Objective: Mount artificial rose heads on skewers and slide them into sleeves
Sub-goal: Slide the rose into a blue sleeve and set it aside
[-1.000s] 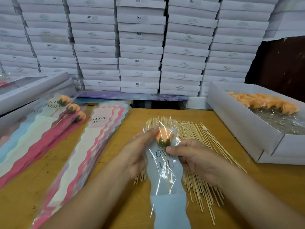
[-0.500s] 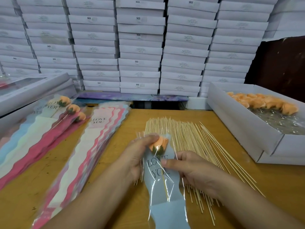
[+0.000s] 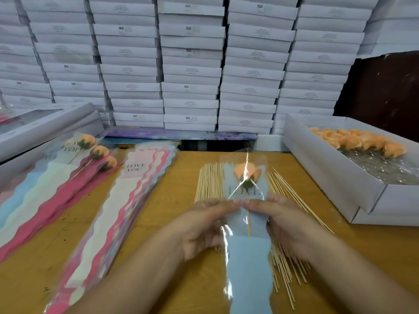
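I have both hands on one sleeve (image 3: 248, 250) at the middle of the tabletop (image 3: 181, 223), lying over the spread of loose skewers (image 3: 209, 181). My left hand (image 3: 199, 225) holds its left edge and my right hand (image 3: 288, 223) its right edge, the fingers (image 3: 226, 203) of each hand curled onto the film so that the fingertips nearly meet just below the flower. The orange rose head (image 3: 247, 173) sits inside the clear upper part, above the printed lettering, and its skewer (image 3: 249, 224) runs down the centre into the opaque blue lower part.

The rose looks fully seated to me, so I judge this piece close to done and due for the finished pile (image 3: 95, 152) at the far left, where three sleeved roses lie.

What worries me is the film. It is thin and glossy, and if I squeeze harder near the head I may crease it or flatten the petals. The head probably sits on the stick by friction alone, so a tug could pull it off inside the sleeve. Lifting carelessly could also drag loose skewers along underneath, rolling them toward the tabletop edge or against the stack of empty sleeves (image 3: 127, 200) beside my left forearm. The white box (image 3: 317, 175) of spare rose heads at right is well apart.
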`<action>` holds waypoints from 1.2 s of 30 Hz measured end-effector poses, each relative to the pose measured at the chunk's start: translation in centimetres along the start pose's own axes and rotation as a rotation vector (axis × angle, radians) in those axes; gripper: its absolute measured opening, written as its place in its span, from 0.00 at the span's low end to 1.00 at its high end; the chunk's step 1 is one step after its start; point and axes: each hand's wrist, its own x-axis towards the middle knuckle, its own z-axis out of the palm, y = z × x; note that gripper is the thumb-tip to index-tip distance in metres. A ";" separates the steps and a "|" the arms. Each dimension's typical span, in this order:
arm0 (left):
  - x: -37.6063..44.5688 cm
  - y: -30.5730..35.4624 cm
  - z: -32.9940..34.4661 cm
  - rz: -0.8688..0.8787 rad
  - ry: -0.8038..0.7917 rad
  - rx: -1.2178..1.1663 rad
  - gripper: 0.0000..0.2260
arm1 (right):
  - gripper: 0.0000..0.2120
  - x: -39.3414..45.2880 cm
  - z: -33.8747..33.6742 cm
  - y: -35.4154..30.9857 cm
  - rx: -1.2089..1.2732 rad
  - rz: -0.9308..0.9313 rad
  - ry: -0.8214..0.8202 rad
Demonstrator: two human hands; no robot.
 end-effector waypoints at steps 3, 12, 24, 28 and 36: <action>-0.1 -0.6 0.7 -0.071 -0.060 0.116 0.17 | 0.14 0.6 -1.2 -0.3 0.103 -0.035 0.105; -0.2 -2.3 2.3 -0.108 -0.072 0.231 0.11 | 0.13 1.6 -2.7 -0.1 0.177 -0.096 0.154; 0.1 -2.4 2.4 -0.033 0.004 0.124 0.12 | 0.10 1.0 -1.2 0.7 0.045 -0.077 0.080; 0.1 -2.4 2.2 -0.034 -0.001 0.116 0.14 | 0.10 0.8 -1.0 0.6 0.055 -0.060 0.034; 0.0 -2.2 1.9 -0.106 -0.108 0.169 0.11 | 0.08 0.8 -1.0 0.8 0.071 -0.088 0.088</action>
